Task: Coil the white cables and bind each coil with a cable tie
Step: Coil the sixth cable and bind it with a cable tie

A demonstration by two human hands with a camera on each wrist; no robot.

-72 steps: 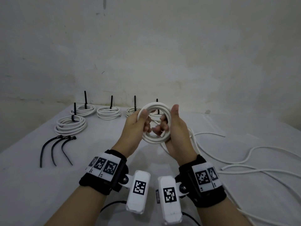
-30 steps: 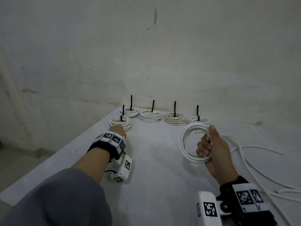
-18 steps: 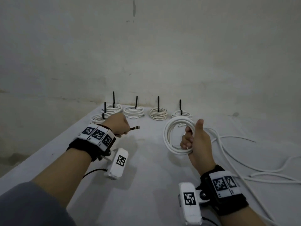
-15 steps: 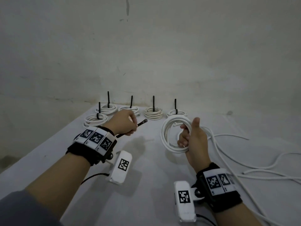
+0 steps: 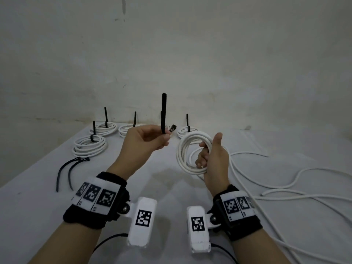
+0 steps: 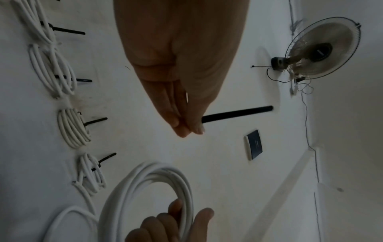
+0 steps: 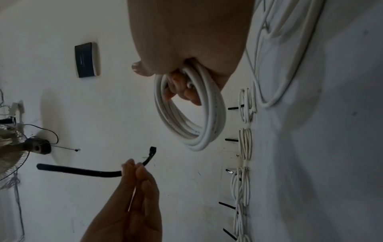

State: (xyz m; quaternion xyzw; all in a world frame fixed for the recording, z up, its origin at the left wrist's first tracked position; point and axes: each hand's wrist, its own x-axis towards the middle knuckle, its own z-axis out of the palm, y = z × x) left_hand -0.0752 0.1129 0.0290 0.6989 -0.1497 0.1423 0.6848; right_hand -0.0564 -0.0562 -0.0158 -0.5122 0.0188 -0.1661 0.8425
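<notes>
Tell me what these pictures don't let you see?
- Middle of the tie: all views, the left hand pinches over it.
- Third bound coil: head view, mostly behind that hand.
- Loose cables: head view, cut off by the right edge.
- Coil where the right hand grips: fingers cover it.

White table [image 5: 171,197] with tied coils [image 5: 89,146], spare ties [image 5: 64,172], loose cable [image 5: 285,187].

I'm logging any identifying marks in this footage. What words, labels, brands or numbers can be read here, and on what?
No text can be read.
Dark wall panel: a faint line of print, too small to read.
Wall fan hub: a faint mark, too blurred to read.
Left wrist band and right wrist band: black-and-white square code markers, with tiny unreadable characters below them.
</notes>
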